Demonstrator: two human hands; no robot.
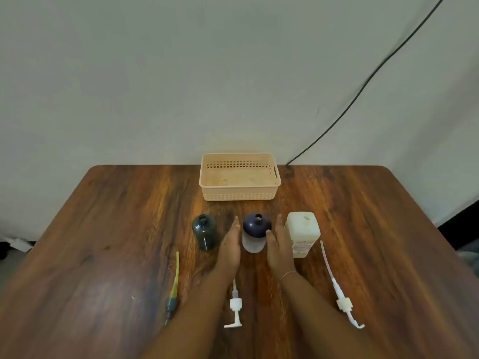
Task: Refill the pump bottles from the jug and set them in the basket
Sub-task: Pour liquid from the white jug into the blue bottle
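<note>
Wooden tabletop [103, 229]: carries everything; the task looks barely begun, with nothing in the basket yet.
Hands: the left hand [229, 251] and right hand [280, 248] lie flat with straight fingers on either side of the blue-topped bottle [255, 233], gripping nothing. The right thumb looks to be against its shoulder; I cannot tell whether the left hand touches it.
Tipping risk: the bottles stand uncapped and probably light, so a sideways nudge from either palm could knock one over.
Spill risk: the necks are narrow, so pouring from the wide white container [302, 234] could run down the outside onto the wood.
Mix-up risk: three pumps lie loose, and one could end up on the wrong bottle.
Blue-topped bottle: centre of frame, upright, with a dark blue domed shoulder, an open neck and a frosted pale body.
Green bottle [204, 233]: just left of the left hand, dark, see-through, upright and open.
White container: right of the right hand, square, opaque and labelled low down; probably the jug.
Pumps: the yellow-tubed pump [173, 288] lies lower left, the short white pump [235, 305] between the forearms, and the long white pump [339, 294] lower right.
Basket [239, 195]: peach, perforated, at the far edge, upper centre.
</note>
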